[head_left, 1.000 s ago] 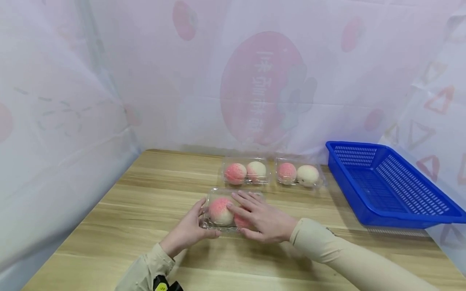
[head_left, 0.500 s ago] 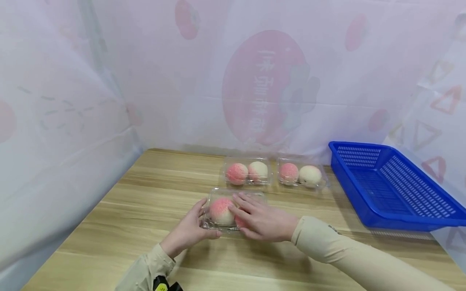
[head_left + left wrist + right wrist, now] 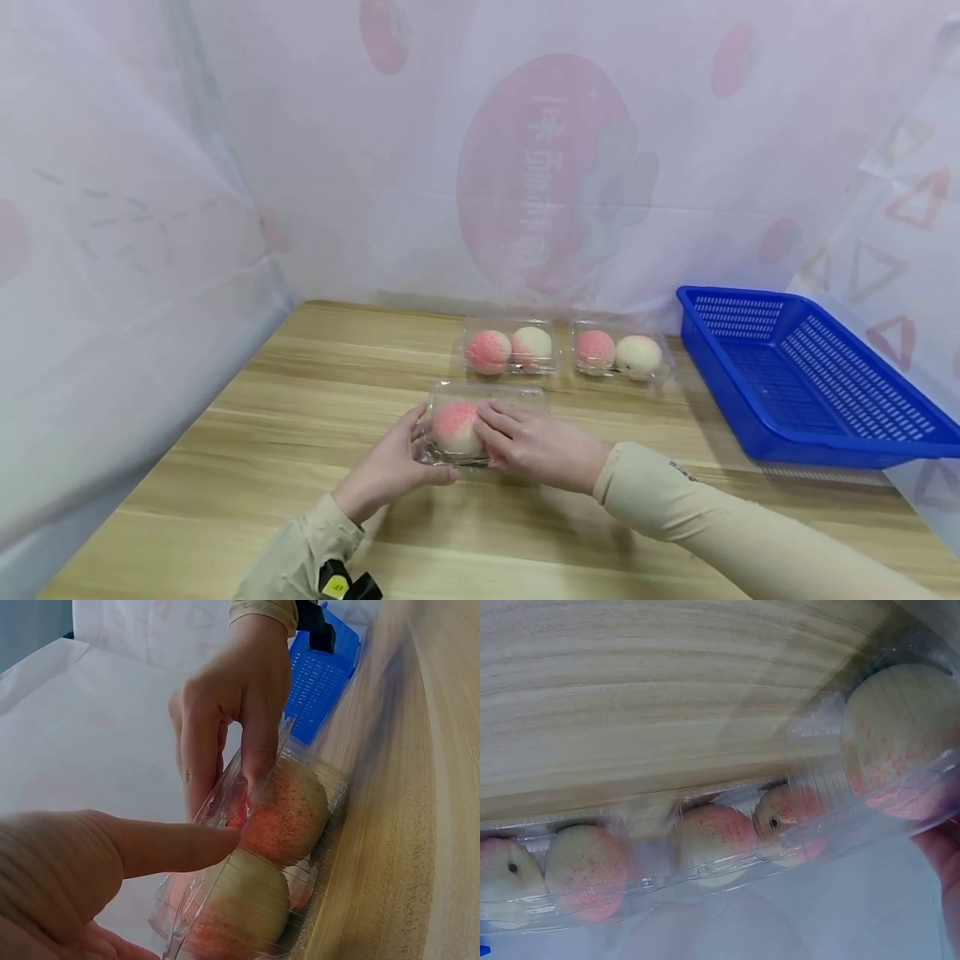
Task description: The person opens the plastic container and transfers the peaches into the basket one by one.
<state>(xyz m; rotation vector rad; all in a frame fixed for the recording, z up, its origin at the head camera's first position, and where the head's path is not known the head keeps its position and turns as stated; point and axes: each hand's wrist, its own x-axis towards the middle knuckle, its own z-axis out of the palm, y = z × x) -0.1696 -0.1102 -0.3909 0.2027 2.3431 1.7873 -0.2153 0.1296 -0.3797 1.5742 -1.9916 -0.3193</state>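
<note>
Plastic box (image 3: 467,395): left hand (image 3: 393,462) grips, right hand (image 3: 546,447) (straighter) touches.

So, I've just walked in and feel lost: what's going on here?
A person is handling a clear rectangular plastic box holding pink-and-cream, peach-like balls at a pale wooden table. The left hand grips the box's left end; the right hand rests over its right half. Two similar boxes, each with two such balls, stand farther back, with a blue rectangular plastic basket to their right.
</note>
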